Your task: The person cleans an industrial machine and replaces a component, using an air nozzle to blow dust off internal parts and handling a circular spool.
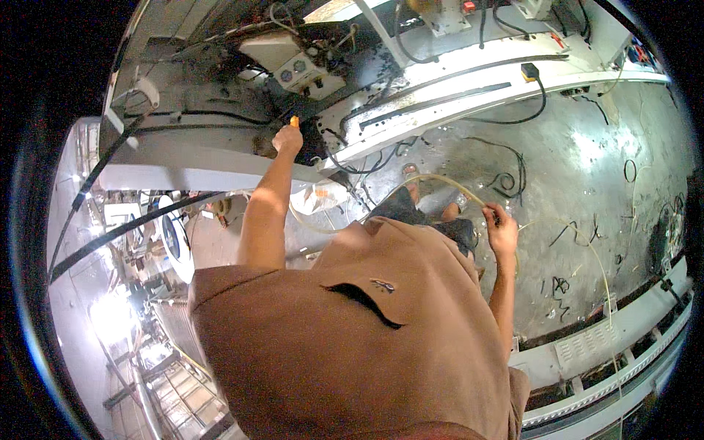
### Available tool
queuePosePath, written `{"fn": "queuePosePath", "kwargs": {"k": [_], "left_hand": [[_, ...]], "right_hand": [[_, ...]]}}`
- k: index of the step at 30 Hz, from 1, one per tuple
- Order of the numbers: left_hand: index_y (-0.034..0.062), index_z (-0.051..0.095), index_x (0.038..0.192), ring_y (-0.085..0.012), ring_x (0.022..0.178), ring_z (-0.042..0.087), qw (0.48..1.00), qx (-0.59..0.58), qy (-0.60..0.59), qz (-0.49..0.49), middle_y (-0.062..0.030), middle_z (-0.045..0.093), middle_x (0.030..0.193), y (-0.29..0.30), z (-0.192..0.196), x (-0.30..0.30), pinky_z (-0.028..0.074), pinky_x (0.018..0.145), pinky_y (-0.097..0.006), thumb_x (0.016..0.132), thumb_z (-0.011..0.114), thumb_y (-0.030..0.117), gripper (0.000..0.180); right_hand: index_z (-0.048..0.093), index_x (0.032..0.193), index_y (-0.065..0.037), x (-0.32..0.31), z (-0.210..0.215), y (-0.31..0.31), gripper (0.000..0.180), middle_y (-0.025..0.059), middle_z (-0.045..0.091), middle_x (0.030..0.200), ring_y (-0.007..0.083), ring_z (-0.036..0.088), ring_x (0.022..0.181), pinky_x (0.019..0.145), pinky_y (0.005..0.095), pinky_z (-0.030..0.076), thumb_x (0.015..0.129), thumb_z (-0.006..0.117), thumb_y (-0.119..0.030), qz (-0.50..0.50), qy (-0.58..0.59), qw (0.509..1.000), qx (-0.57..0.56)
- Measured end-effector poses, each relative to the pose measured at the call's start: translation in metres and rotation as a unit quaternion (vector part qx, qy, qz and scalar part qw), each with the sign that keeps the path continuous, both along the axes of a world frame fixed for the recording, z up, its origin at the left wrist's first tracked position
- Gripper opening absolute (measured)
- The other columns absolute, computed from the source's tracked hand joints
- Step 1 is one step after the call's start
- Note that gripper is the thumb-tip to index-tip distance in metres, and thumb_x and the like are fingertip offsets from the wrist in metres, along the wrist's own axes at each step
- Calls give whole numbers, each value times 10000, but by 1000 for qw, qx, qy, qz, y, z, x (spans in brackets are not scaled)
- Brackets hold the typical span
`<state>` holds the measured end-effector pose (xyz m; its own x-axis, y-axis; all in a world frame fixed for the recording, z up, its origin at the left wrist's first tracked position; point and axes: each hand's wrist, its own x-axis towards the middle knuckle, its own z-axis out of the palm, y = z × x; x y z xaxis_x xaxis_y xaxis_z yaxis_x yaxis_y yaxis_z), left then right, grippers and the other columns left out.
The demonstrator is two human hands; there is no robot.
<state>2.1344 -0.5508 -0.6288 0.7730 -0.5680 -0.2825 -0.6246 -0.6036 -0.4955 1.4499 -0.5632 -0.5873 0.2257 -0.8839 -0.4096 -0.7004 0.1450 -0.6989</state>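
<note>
Over shiny grey floor (594,150), a pale hose (440,177)

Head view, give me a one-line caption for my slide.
Left grip around an orange object, right grip on a pale tube, above a grey floor.

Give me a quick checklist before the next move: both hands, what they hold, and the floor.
1. Left hand gripping the orange-handled item: ok.
2. Far end of that item in view: not ok, lost in the dark machine area.
3. Right hand holding the pale tube: ok.
4. Tube connected at its ends: cannot tell.
5. Floor free of loose cables: not ok, a black cable lies there.
</note>
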Motion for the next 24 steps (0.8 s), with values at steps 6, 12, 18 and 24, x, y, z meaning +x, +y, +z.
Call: {"fn": "queuePosePath", "kwargs": {"k": [6, 12, 18, 24], "left_hand": [[56, 717, 1229, -316, 1163, 706, 991, -113, -4, 69, -141, 727, 1246, -33, 50, 53, 554, 982, -489, 1044, 492, 315, 389], [86, 698, 1284, -351, 1249, 656, 985, -97, 58, 128, -164, 679, 1349, 7, 13, 59, 526, 1023, -489, 1009, 502, 477, 517], [-3, 676, 1157, -467, 1032, 707, 949, -261, 178, 2, -281, 728, 1068, -55, -41, -155, 564, 900, -561, 1043, 428, 561, 627], [8, 687, 1143, -469, 1018, 710, 936, -275, 215, 43, -291, 727, 1070, -41, -21, -224, 558, 882, -574, 1042, 426, 577, 634]], "right_hand": [[728, 1163, -107, -2, -3, 12, 352, 149, 717, 874, 288, 692, 799, 729, 396, 525, 1009, 651, -414, 29, 11, 999, 11], [727, 1169, -140, 2, -5, 5, 300, 182, 745, 1026, 398, 717, 923, 773, 448, 559, 1009, 654, -383, 78, -1, 997, -12], [697, 1201, -83, -14, -23, 10, 336, 216, 737, 969, 390, 728, 896, 783, 458, 553, 990, 691, -346, 48, -18, 998, 37], [605, 1256, -60, -47, -59, -9, 337, 178, 651, 730, 320, 648, 660, 617, 437, 495, 1000, 694, -261, -20, -21, 998, -58]]}}
